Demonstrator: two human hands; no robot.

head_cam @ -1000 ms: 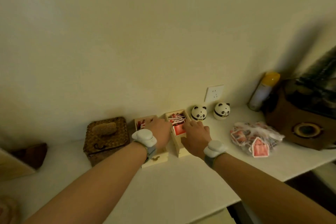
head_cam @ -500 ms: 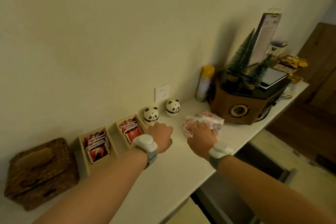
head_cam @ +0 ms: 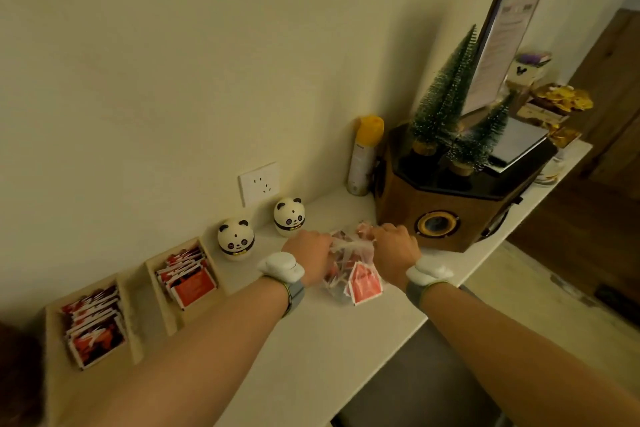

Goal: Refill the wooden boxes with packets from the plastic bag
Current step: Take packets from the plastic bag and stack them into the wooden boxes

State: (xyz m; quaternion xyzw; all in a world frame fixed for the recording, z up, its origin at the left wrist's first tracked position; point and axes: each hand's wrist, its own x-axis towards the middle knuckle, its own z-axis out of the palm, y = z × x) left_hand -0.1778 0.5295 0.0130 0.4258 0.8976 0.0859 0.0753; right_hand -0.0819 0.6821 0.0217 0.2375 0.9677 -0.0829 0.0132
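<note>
Both wooden boxes (head_cam: pixel 90 326) already hold packets, and both hands (head_cam: pixel 349 253) grip the plastic bag (head_cam: pixel 349 274), more refilling seemingly ahead

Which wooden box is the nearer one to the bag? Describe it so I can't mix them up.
Start at the wall socket and drop to the panda jar below it. The box sits just left of that jar, packets standing in it. The other box lies further left, away from both pandas.
</note>
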